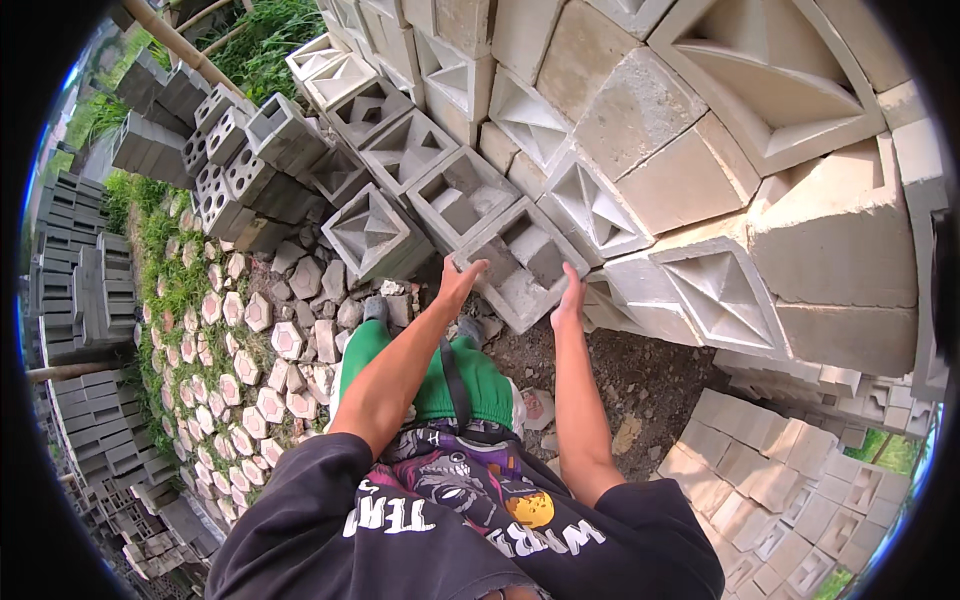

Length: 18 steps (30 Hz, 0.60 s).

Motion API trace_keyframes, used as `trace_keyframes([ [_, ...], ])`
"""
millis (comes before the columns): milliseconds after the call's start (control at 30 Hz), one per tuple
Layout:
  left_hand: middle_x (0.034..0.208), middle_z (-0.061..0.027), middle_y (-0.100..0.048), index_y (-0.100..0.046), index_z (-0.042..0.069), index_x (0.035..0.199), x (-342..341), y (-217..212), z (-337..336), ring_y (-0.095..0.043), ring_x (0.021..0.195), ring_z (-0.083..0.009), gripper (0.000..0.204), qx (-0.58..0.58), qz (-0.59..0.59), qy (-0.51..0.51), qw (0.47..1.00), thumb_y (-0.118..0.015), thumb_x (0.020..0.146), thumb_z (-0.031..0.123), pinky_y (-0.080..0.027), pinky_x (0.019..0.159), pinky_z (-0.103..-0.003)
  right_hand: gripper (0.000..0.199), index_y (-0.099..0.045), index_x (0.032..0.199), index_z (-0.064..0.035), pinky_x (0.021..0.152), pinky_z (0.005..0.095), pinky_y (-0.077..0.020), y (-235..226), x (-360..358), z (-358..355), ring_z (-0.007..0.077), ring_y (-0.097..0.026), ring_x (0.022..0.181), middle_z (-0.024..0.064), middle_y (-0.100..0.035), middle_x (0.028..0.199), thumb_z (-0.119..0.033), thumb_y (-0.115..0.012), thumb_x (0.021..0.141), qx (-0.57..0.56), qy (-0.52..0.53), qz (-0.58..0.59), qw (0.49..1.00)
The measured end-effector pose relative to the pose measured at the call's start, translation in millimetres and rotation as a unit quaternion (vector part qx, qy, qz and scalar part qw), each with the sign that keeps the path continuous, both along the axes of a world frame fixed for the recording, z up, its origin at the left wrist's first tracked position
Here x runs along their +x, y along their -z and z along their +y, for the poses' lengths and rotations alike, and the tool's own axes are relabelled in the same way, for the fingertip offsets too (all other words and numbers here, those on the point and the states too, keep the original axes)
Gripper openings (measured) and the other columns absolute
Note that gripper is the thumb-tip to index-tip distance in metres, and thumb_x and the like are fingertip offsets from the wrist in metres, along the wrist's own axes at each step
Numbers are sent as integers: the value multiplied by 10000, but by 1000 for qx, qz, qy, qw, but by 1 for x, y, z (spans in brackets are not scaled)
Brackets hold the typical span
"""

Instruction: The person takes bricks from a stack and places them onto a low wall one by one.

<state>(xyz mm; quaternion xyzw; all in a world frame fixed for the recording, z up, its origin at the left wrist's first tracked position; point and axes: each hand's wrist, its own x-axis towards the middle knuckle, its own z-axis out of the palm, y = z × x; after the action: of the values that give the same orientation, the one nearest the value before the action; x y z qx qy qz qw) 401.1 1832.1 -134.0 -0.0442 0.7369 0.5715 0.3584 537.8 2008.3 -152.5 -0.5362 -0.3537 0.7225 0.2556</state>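
1. Hands grip one grey hollow concrete block (520,262) with two square holes, at the foot of the stacked wall of patterned concrete blocks (700,150).
2. The left hand (460,283) clasps the block's near left corner, fingers curled over its edge.
3. The right hand (570,297) presses flat against the block's right side, fingers straight.
4. Below stand green trousers (430,380); hexagonal pavers (230,360) lie in grass to the left.
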Motion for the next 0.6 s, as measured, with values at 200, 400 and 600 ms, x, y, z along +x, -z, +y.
trace_keyframes([
  [200,1217,-58,-526,-462,101,1313,-28,21,-10,-445,1127,-212,813,84,-301,-199,929,-422,800,730,-186,1096,-435,506,-545,1225,-108,970,454,-397,-25,-2,14,292,-513,1140,76,-554,1236,-404,-455,824,-120,32,111,986],
  [400,1062,-52,-586,-544,66,1179,-26,20,-7,-519,1003,-205,685,165,-398,-270,861,-495,815,645,-349,999,-399,564,-518,1280,-100,1010,511,-383,-2,4,41,328,-485,1200,106,-515,1311,-431,-330,864,-271,15,119,955],
  [600,828,-16,-589,-577,83,900,-39,17,12,-568,799,-184,449,127,-472,-315,814,-561,828,527,-446,803,-362,474,-567,1243,-144,997,508,-399,13,-1,61,314,-513,1174,75,-557,1271,-427,-407,899,-322,-50,68,943],
])
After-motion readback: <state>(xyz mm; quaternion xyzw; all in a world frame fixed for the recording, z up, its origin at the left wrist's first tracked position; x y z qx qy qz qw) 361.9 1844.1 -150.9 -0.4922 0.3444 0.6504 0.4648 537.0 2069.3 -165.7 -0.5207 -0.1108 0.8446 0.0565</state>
